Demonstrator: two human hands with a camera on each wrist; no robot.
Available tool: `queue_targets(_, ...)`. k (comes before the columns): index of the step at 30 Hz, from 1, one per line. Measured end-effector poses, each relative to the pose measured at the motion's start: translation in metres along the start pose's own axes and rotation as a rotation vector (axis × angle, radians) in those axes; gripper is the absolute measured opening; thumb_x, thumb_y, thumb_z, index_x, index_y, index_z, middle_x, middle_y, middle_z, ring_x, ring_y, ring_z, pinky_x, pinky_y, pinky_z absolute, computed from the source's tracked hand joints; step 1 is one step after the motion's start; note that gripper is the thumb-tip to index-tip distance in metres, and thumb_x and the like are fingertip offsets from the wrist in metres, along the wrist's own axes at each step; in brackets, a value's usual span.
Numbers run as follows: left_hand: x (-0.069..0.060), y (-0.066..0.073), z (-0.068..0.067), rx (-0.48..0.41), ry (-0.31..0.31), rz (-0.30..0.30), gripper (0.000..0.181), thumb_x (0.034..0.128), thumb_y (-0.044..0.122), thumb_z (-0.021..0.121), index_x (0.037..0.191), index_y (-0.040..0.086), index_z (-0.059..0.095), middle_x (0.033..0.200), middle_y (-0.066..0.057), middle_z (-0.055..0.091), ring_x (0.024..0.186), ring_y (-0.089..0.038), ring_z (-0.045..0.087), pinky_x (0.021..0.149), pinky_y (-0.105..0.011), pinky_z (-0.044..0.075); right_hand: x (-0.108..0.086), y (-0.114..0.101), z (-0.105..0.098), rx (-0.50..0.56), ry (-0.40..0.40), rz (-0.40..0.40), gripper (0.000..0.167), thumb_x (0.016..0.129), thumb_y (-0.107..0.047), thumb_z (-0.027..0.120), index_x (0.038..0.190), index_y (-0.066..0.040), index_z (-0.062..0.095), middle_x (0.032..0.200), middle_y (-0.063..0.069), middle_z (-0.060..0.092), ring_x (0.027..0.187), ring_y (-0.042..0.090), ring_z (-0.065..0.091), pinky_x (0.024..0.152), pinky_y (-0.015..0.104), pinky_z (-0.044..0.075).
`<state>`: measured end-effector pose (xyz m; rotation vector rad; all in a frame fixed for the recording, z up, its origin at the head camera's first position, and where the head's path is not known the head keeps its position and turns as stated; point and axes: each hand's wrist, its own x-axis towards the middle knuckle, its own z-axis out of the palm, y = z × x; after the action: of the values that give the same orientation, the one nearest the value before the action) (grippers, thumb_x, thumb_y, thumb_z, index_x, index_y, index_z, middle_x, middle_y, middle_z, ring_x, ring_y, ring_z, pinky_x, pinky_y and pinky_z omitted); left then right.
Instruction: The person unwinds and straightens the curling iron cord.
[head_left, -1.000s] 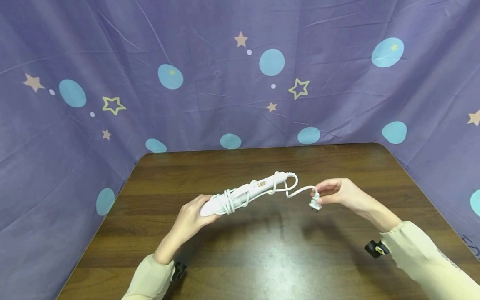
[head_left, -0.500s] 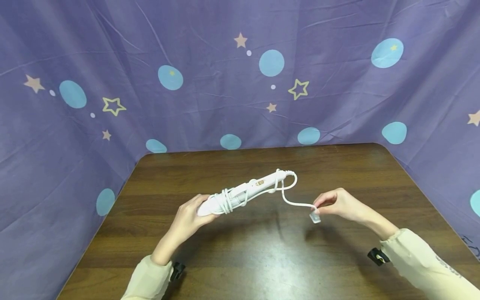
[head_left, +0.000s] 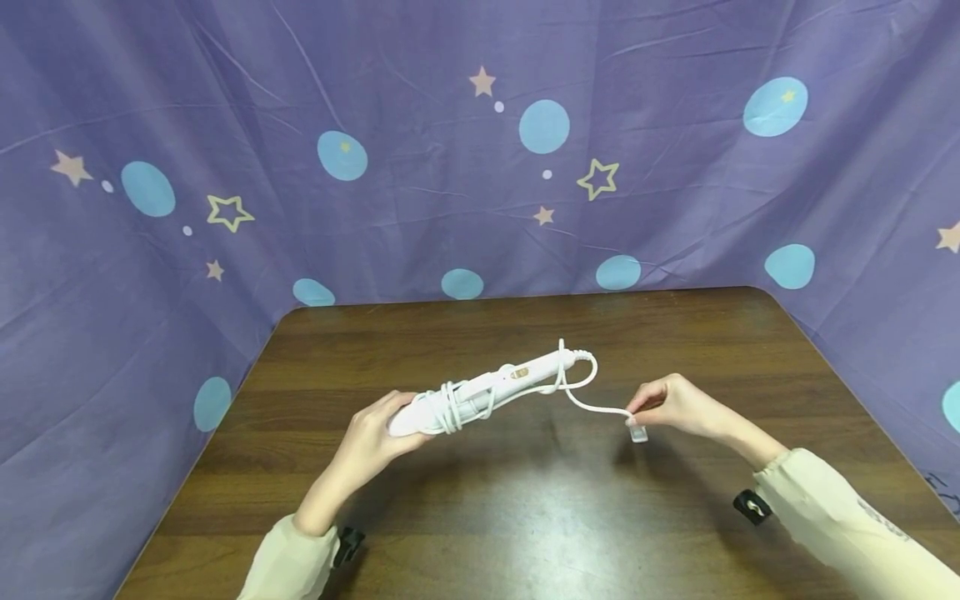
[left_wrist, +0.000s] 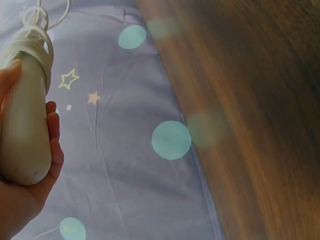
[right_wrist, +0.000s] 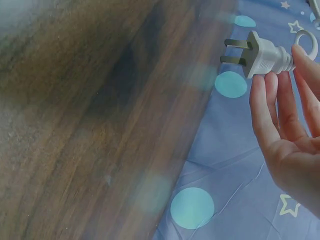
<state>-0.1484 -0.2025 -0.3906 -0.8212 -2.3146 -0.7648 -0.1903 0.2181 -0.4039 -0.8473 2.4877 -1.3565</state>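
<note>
A white hair iron (head_left: 480, 396), its cord coiled around the body, is held above the table at a slant. My left hand (head_left: 375, 433) grips its wide rounded end; in the left wrist view, thumb and fingers curl round that end (left_wrist: 27, 135). A loose stretch of cord (head_left: 596, 408) loops from the iron's far end to my right hand (head_left: 682, 408). There, thumb and fingertips pinch the neck of the two-pin plug (right_wrist: 265, 57). Its prongs point away from the hand in the right wrist view.
The brown wooden table (head_left: 420, 333) lies beneath both hands. A purple curtain (head_left: 420, 192) with stars and blue dots encloses its back and sides. A small black device (head_left: 752, 506) sits at the right wrist and another (head_left: 348, 546) at the left.
The right hand has lowered the plug, which now hangs below the fingers. The cord between plug and iron has sagged. The left hand with the hair iron has shifted slightly left.
</note>
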Motion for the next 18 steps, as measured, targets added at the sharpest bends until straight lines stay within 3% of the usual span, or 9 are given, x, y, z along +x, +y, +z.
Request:
queue_targets(6,-0.001,0.0,-0.002,-0.022,-0.031,-0.011,0.046,0.0543,0.014,0.079,0.095,0.002,0.062,0.083,-0.002,0.061,0.069,-0.009,0.052,0.059,-0.025,0.042,0.008,0.002,-0.004,-0.039,0.053,0.058,0.015,0.073,-0.015,0.07,0.079,-0.001,0.068,0.071,0.0,0.065,0.064,0.003,0.054,0.059,0.021,0.043)
queue_targets(18,-0.002,0.003,-0.005,-0.057,-0.078,-0.006,0.044,0.0544,0.014,0.078,0.094,0.001,0.062,0.084,-0.002,0.062,0.07,-0.008,0.052,0.059,-0.022,0.041,0.024,-0.008,-0.021,-0.064,0.236,0.143,0.018,0.073,-0.016,0.07,0.082,0.0,0.068,0.073,0.006,0.066,0.064,0.003,0.053,0.058,0.021,0.042)
